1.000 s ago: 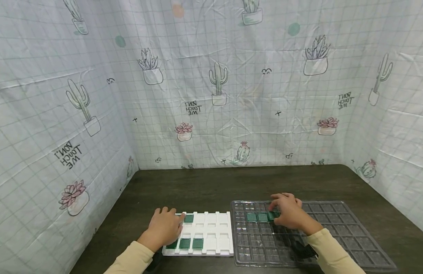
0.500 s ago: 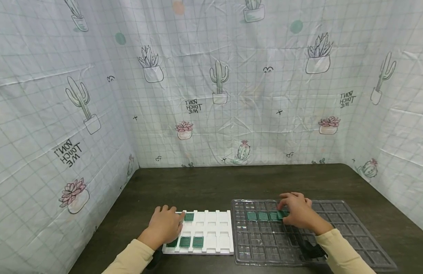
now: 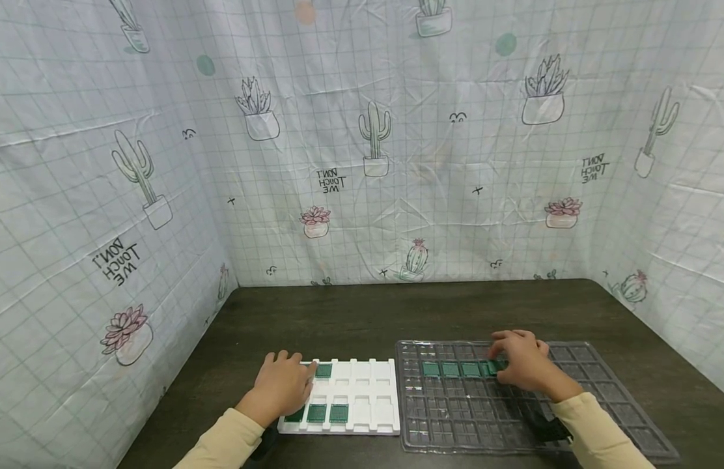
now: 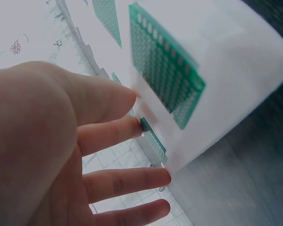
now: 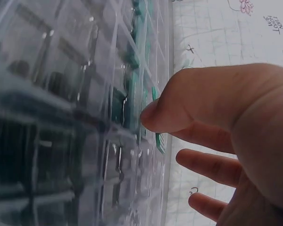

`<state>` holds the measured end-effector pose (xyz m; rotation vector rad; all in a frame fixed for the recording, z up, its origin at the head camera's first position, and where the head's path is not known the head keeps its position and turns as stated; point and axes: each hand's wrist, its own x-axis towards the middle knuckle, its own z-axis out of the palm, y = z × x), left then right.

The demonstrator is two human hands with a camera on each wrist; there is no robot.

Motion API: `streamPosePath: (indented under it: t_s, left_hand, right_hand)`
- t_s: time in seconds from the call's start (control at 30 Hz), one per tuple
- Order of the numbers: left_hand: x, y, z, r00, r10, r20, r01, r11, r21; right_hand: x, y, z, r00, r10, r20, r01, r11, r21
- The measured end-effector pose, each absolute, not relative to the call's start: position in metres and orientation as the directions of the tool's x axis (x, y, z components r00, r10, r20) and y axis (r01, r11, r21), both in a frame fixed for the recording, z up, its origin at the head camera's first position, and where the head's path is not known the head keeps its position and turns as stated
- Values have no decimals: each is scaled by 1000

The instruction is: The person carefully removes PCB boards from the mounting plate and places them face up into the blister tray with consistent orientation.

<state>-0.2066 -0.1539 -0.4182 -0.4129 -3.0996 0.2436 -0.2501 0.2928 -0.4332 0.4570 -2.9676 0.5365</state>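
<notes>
My right hand (image 3: 525,361) is over the back rows of a clear plastic compartment tray (image 3: 420,443). Its thumb and index finger pinch a small green perforated circuit board (image 5: 160,142). To the left of those fingers, several similar green circuit boards (image 3: 450,369) sit in one row of cells. My left hand (image 3: 280,389) rests at the left end of a white slotted tray (image 3: 370,384), fingers extended. In the left wrist view its index fingertip meets the edge of a green board (image 4: 154,141), and another board (image 4: 165,70) stands out from a slot close by.
The two trays lie side by side on a dark wooden table (image 3: 350,319). More green boards (image 3: 338,413) sit in the white tray's front row, and one (image 3: 323,371) in its back row. A patterned curtain (image 3: 420,195) encloses the back and sides.
My right hand has moved rightward along the clear tray's row, and more green boards now show in the cells behind it. My left hand has stayed in place on the white tray.
</notes>
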Motion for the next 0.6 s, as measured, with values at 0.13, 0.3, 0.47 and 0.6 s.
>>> streamPosePath:
  t_s: [0.13,0.3,0.47,0.6]
  left_hand:
    - [-207,-154,-417,-966,256,-23,257,954,-154]
    - [-208,-155,-418,-966,258,-27,259,954,-148]
    - [-209,-156,-419,-965,261,-28,262,954,-146]
    - [-209,-156,-420,-964,266,-29,267,953,-142]
  right_hand:
    - [-251,299,-432,-952,-272,143,-305,897,-319]
    - [-251,304,-432,-959,-253,132,-282,911,-301]
    - [-250,308,-432,-958,-254,134,-283,913,-295]
    - [-249,311,-431,-955,-260,144,-292,911,-291]
